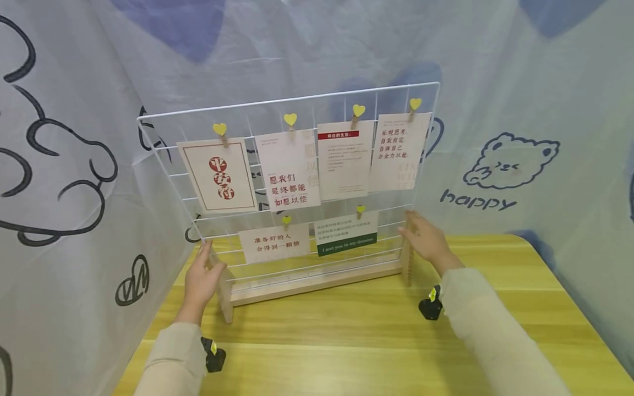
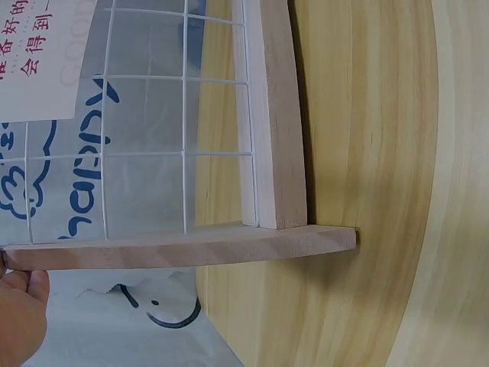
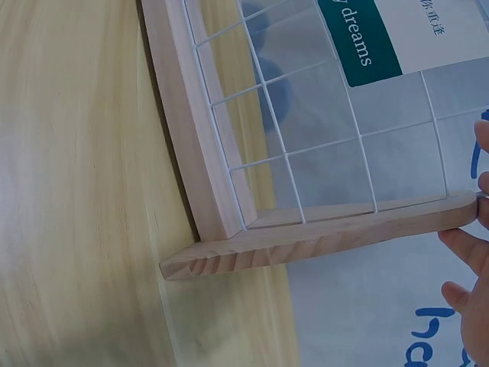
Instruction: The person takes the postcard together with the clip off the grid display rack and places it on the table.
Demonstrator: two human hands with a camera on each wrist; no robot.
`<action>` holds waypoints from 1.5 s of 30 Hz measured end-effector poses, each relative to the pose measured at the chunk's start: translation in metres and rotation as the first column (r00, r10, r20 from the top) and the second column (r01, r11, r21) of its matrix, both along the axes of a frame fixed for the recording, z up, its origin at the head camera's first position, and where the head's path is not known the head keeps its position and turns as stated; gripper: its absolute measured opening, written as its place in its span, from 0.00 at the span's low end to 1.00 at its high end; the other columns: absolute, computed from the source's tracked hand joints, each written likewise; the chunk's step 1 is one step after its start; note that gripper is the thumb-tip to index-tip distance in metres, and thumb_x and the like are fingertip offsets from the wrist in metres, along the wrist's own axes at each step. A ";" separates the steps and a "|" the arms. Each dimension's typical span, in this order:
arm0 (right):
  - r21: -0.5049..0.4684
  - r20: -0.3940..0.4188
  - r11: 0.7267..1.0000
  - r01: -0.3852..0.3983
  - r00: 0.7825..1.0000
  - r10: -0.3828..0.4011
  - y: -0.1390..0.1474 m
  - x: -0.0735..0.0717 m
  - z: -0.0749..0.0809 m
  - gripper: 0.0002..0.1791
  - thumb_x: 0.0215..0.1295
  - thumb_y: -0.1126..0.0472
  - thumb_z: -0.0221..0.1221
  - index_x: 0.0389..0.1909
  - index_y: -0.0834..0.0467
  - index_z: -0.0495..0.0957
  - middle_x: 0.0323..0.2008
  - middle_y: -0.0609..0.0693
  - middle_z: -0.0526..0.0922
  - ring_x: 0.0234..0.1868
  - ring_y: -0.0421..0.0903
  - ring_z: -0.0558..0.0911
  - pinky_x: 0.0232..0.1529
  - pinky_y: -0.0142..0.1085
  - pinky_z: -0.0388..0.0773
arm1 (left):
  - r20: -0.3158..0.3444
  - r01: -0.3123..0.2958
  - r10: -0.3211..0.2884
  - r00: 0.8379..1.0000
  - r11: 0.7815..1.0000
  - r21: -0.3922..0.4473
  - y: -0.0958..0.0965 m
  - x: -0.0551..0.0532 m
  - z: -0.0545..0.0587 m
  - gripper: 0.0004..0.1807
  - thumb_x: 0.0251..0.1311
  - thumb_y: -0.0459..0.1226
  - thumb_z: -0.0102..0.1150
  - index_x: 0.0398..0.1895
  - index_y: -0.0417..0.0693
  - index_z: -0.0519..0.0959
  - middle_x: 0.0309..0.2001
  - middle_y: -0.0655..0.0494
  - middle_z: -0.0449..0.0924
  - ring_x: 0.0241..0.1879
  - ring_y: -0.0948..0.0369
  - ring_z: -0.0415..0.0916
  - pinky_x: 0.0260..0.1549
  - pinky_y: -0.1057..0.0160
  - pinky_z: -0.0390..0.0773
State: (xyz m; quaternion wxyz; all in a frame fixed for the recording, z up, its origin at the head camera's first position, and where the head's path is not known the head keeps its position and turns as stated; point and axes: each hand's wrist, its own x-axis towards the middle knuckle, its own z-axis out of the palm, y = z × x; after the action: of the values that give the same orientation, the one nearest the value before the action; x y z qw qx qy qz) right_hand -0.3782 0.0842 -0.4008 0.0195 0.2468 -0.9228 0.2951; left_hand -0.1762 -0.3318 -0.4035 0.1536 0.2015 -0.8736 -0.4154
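Note:
A white wire grid panel (image 1: 297, 100) stands upright in a light wooden stand (image 1: 317, 288), slightly angled on the table. Yellow heart clips (image 1: 290, 119) hold several printed cards (image 1: 287, 175) in an upper row; below hang a white card (image 1: 274, 243) and a green-and-white card (image 1: 346, 234). My left hand (image 1: 202, 281) holds the top of the left wooden upright (image 2: 176, 254) between thumb and fingers. At the other end, my right hand (image 1: 430, 242) pinches the rounded top of the right upright (image 3: 344, 235), with fingers on both of its sides.
The yellow wood-grain table (image 1: 337, 341) lies under the stand. A small black object with a yellow mark (image 1: 214, 356) is beside the left sleeve, and a similar black one (image 1: 430, 309) is by the right sleeve. Pale cloth (image 1: 500, 99) with cartoon drawings surrounds the table's back and sides.

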 end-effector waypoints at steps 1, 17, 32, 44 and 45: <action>0.000 -0.002 1.000 -0.002 1.000 0.002 0.000 -0.001 0.000 0.31 0.65 0.51 0.42 0.62 0.65 0.51 0.62 0.63 0.49 0.61 0.61 0.50 0.59 0.53 0.44 | -0.002 -0.002 0.002 1.000 1.000 0.004 0.000 0.000 0.000 0.35 0.55 0.38 0.45 0.66 0.54 0.45 0.66 0.52 0.36 0.63 0.47 0.37 0.57 0.44 0.43; 0.001 -0.003 1.000 -0.008 1.000 0.008 0.000 0.000 -0.002 0.34 0.64 0.44 0.37 0.62 0.65 0.50 0.63 0.63 0.48 0.61 0.61 0.49 0.59 0.53 0.43 | -0.006 0.025 -0.025 1.000 0.999 0.035 -0.003 0.000 -0.001 0.36 0.55 0.36 0.46 0.66 0.54 0.44 0.66 0.54 0.35 0.63 0.49 0.36 0.58 0.46 0.42; -0.039 0.016 0.999 -0.016 1.000 0.016 0.001 0.002 0.000 0.34 0.65 0.45 0.38 0.63 0.64 0.49 0.63 0.62 0.47 0.61 0.62 0.48 0.59 0.54 0.42 | 0.004 0.040 -0.040 0.999 0.999 -0.015 -0.006 -0.002 0.001 0.35 0.54 0.36 0.46 0.66 0.48 0.46 0.66 0.47 0.39 0.63 0.47 0.40 0.58 0.48 0.43; -0.025 0.019 0.999 -0.030 0.999 0.030 0.002 0.005 0.004 0.34 0.65 0.45 0.38 0.63 0.65 0.48 0.63 0.64 0.47 0.60 0.64 0.48 0.58 0.55 0.42 | 0.009 0.045 -0.045 0.999 0.998 -0.045 -0.006 -0.001 0.003 0.35 0.54 0.36 0.47 0.65 0.45 0.47 0.66 0.46 0.40 0.63 0.47 0.40 0.58 0.48 0.44; -0.025 0.018 0.999 -0.030 0.999 0.031 0.002 0.005 0.004 0.34 0.65 0.46 0.38 0.63 0.65 0.48 0.63 0.64 0.47 0.60 0.64 0.48 0.58 0.55 0.42 | 0.013 0.048 -0.047 0.999 0.998 -0.046 -0.007 -0.001 0.003 0.35 0.54 0.36 0.47 0.65 0.45 0.47 0.66 0.46 0.39 0.63 0.47 0.40 0.58 0.48 0.44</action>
State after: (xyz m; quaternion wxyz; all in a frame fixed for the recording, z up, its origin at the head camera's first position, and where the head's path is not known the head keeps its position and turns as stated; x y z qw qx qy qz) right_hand -0.3732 0.0858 -0.3969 0.0097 0.2578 -0.9154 0.3090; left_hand -0.1767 -0.3385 -0.4005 0.1430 0.1797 -0.8885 -0.3972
